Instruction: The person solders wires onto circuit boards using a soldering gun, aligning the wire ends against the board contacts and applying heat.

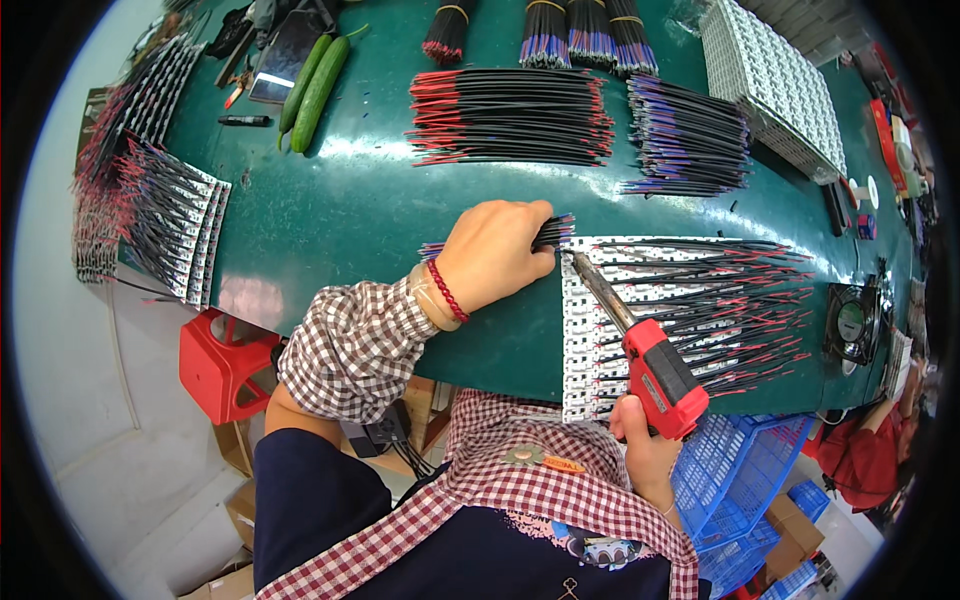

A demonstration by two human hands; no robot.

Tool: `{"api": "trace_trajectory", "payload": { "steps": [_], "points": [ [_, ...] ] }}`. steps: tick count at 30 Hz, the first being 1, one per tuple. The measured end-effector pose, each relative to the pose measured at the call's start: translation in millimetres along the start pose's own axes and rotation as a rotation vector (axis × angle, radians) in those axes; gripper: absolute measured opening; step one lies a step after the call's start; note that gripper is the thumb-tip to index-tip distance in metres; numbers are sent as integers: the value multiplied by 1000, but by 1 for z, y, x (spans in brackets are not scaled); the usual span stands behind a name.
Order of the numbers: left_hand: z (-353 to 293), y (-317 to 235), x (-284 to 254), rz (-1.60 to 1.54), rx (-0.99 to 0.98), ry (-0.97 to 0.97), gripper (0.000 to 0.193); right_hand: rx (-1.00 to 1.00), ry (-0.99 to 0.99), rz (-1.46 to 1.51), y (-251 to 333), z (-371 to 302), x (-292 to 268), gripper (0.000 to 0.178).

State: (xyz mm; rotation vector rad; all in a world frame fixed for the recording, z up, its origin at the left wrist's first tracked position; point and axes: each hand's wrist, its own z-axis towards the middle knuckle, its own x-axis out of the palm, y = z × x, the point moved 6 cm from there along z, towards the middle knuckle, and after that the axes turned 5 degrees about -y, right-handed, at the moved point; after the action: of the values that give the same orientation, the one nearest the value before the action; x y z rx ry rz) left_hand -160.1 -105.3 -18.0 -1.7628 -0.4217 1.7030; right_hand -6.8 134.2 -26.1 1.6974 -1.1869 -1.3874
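Observation:
My left hand is closed round a bundle of black wires with blue-violet ends, just beyond the far left corner of a white circuit board panel. In my right hand is a soldering iron with a red and black pistol-shaped handle. Its tip reaches the panel's far left corner, close to the fingertips of my left hand; whether it touches a wire there is too small to tell. Rows of black wires with red ends lie across the panel, pointing right.
Loose red-ended wires and blue-ended wires lie farther back, behind them tied wire bundles. Stacked white panels stand back right. Wired panels overhang the left edge. Two cucumbers, a small fan, a red stool and blue crates surround me.

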Motion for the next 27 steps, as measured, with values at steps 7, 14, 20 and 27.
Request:
{"api": "trace_trajectory", "payload": {
  "steps": [7, 14, 20, 27],
  "points": [
    [-1, 1, 2, 0, -1, -7, 18, 155, -2, 260, 35, 2, 2, 33],
    [-3, 3, -3, 5, 17, 19, 18, 101, -30, 375, 32, -1, -4, 40],
    [-8, -7, -31, -41, 139, -266, 18, 143, -72, 388, 30, -8, -14, 45],
    [-24, -15, -15, -202, -19, -78, 20, 166, -49, 411, 22, -10, -16, 42]
  ]
}}
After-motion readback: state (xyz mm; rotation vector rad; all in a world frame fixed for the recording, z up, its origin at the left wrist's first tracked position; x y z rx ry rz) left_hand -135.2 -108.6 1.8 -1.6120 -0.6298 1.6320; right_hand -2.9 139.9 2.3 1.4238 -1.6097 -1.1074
